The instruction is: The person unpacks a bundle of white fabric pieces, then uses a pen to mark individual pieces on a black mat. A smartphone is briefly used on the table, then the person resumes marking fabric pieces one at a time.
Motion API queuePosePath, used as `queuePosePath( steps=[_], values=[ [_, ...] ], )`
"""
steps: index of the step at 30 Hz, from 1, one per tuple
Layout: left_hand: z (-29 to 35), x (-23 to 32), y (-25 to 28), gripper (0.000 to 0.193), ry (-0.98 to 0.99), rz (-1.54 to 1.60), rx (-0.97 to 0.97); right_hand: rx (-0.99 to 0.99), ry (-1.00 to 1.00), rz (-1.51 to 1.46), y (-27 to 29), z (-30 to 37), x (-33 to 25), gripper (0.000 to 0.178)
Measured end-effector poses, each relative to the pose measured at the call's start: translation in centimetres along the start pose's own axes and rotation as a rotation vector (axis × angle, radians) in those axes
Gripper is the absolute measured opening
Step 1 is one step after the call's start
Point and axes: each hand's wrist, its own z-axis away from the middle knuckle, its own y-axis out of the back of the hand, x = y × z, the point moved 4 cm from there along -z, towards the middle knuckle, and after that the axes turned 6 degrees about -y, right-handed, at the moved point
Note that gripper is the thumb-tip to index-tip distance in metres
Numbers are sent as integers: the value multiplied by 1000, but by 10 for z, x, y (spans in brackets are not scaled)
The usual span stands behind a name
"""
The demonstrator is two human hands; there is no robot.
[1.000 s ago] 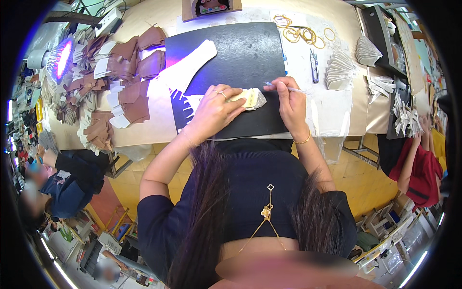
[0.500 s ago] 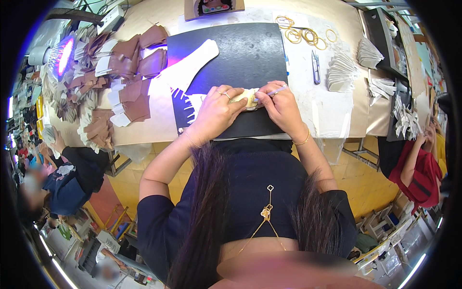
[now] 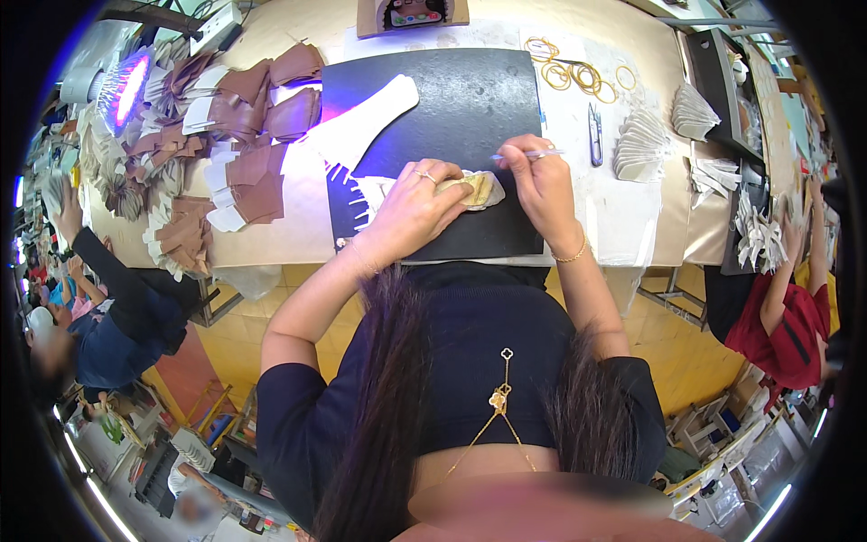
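Observation:
My left hand (image 3: 417,208), with its ring, curls over a small yellowish, pale-edged piece (image 3: 486,191) on the black mat (image 3: 465,99). The fingers and thumb hold it down; its left part is hidden under them. Right of the piece, my right hand (image 3: 542,191) is raised a little with its fingers closed on a slim pen-like tool (image 3: 547,154). The tool's tip points left and is apart from the piece. A white cut panel (image 3: 366,113) with a fringed lower edge lies beyond my left hand, partly on the mat.
Stacks of brown and white cut pieces (image 3: 253,185) lie to the left, near a glowing lamp (image 3: 126,90). On the right are thread snips (image 3: 595,135), yellow rings (image 3: 578,77) and fanned white pieces (image 3: 641,149). A phone on a box (image 3: 411,16) stands at the far edge. People work on both sides.
My right hand has lifted away from the yellowish piece, up and to the right, with the tool still in it. More of the piece now shows. My left hand stays nearly in place.

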Motion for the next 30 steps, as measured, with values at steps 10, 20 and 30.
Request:
queuePosePath(
  steps=[10,20,30],
  values=[
    [3,-17,18,36,114,218,248,43,-140,-348,-5,20,5,32],
    [7,-26,16,37,195,340,256,-13,-331,-667,-23,20,7,21],
    [8,-17,1,47,47,175,120,-117,-346,-390,-20,21,4,17]
  ],
)
